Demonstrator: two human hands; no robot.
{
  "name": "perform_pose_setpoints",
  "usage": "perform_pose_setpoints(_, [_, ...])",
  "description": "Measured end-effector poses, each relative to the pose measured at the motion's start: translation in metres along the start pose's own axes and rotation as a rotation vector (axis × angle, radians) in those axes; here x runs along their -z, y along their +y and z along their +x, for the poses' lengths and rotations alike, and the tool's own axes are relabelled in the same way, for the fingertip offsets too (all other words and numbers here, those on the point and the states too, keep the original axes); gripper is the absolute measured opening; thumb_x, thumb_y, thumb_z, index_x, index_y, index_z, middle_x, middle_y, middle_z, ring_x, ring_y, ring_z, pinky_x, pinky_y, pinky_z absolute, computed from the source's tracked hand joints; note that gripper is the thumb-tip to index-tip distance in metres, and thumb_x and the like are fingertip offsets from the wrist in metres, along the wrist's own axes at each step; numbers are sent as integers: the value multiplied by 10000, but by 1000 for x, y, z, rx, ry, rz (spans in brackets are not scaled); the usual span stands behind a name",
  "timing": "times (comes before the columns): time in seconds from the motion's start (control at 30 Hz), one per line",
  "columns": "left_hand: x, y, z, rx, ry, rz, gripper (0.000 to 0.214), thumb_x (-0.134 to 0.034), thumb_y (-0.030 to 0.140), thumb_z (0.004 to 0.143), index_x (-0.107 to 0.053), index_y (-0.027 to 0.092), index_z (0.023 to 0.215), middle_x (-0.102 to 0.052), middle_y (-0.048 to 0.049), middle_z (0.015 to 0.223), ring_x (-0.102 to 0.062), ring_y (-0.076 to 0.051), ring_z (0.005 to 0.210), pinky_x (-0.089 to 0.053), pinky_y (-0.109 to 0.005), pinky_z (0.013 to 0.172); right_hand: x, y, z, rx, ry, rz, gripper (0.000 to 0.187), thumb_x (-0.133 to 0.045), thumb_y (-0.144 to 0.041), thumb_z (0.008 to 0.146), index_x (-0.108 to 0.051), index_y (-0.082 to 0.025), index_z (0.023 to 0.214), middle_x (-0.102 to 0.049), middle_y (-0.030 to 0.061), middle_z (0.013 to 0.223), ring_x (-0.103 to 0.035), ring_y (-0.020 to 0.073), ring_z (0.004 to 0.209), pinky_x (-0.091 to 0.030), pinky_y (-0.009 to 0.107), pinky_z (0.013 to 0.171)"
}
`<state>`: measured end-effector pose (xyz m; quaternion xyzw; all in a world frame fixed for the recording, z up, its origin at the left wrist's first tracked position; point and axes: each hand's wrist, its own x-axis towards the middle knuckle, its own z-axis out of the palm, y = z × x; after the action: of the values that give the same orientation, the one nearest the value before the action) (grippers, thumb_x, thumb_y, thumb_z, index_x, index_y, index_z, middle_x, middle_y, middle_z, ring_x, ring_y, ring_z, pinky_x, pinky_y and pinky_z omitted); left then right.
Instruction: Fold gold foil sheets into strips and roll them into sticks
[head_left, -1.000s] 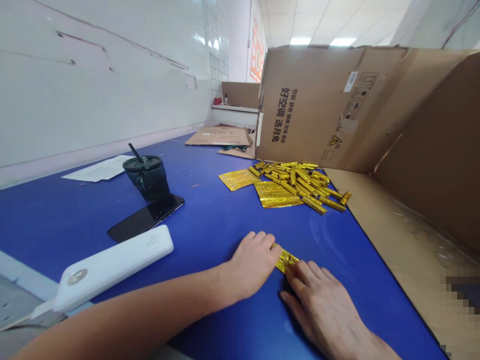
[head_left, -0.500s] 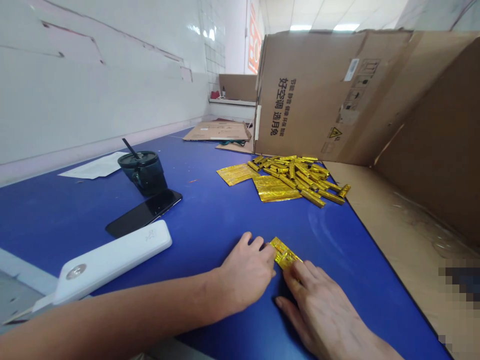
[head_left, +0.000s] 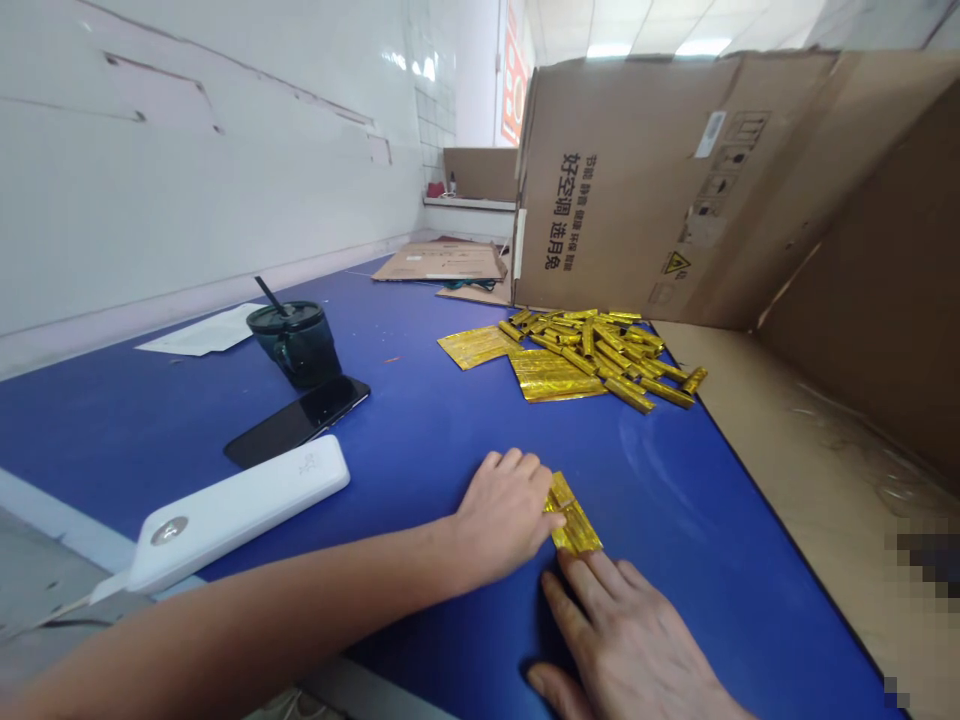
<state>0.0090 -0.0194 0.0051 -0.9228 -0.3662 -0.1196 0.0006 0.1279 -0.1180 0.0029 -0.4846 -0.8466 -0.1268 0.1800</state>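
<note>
A small piece of gold foil paper (head_left: 577, 526), creased lengthwise, lies on the blue tabletop in front of me. My left hand (head_left: 504, 518) is curled at its left edge, thumb pressed on the foil and the other fingers bent. At the near end of the foil, my right hand (head_left: 630, 635) rests palm down with fingers stretched out and thumb apart. Its fingertips touch or nearly touch the foil edge. Farther back lie flat gold foil sheets (head_left: 551, 378) beside a heap of rolled gold foil tubes (head_left: 616, 350).
A white power bank (head_left: 247, 505) with a cable, a black phone (head_left: 300, 422) and a dark lidded cup (head_left: 300, 345) stand to the left. White paper (head_left: 199, 332) lies near the wall. A large cardboard box (head_left: 630, 200) borders the table's right side; flattened cardboard (head_left: 439, 262) lies at the back.
My right hand has drawn back slightly toward me, its thumb farther out, uncovering more foil. My left thumb now shows on the foil. The view has shifted slightly.
</note>
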Motion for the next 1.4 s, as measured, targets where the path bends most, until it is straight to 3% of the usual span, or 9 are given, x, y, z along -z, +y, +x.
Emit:
perform_pose_setpoints(0.17, [2,-6,11,205,-71,-92,405,-524,537,666,-507,163,821,-562,-65,805,-516,-241,785,-378,-345,660,2,-2,1,0,32,-30,363,-623,-441,591,-679,-139,786,-674,116,782,-583,229,663,-463,323,584])
perform_pose_setpoints(0.33, [-3,-6,12,263,-94,-413,249,-579,346,659,-452,195,812,-552,6,711,-528,-166,660,-375,-251,551,0,-3,0,-17,34,3,352,-596,-415,637,-669,-129,830,-671,120,808,-588,242,715,-459,338,624])
perform_pose_setpoints(0.53, [1,1,13,181,20,-756,279,-464,150,707,-410,191,978,-500,44,684,-489,-103,625,-383,-219,586,13,12,1,-70,-33,267,164,-467,-253,783,-618,-190,806,-636,57,748,-563,182,687,-439,309,630])
perform_pose_setpoints(0.7, [26,6,15,-71,-132,-840,663,-489,116,694,-189,193,1279,-492,37,709,-475,-98,626,-385,-225,601,32,47,8,-320,262,353,165,-490,-289,786,-530,-185,909,-592,82,856,-531,201,797,-413,334,697])
perform_pose_setpoints(0.83, [39,16,16,-172,-281,-868,807,-500,119,697,-20,257,1331,-500,49,693,-475,-90,604,-383,-220,583,36,63,13,-472,-182,700,193,-469,-355,794,-522,-194,702,-533,-9,623,-466,126,556,-364,242,510])
perform_pose_setpoints(0.93, [40,20,18,-178,-297,-888,811,-518,113,682,-58,269,1330,-500,54,676,-474,-90,604,-377,-220,583,32,66,13,-500,-320,1007,311,-435,-383,806,-454,-180,572,-376,-58,499,-315,80,452,-252,212,425])
perform_pose_setpoints(1.07, [34,17,19,-1,-198,-1014,626,-582,232,672,-309,188,1234,-519,32,685,-478,-97,598,-379,-215,554,24,67,12,-662,-47,1120,355,-481,-421,768,-443,-170,520,-332,-64,479,-280,77,455,-229,218,433])
perform_pose_setpoints(1.2, [29,12,18,102,-227,-1094,263,-560,275,686,-527,129,903,-547,0,685,-499,-106,610,-392,-214,543,18,69,13,-745,119,1166,345,-508,-438,745,-501,-156,545,-425,-38,498,-353,95,486,-288,229,471])
perform_pose_setpoints(1.4, [30,7,16,97,-225,-1033,166,-459,242,739,-563,143,822,-543,11,662,-476,-95,586,-372,-201,520,18,68,15,-730,-40,1241,284,-544,-436,725,-517,-161,660,-459,-39,544,-387,91,495,-302,213,463])
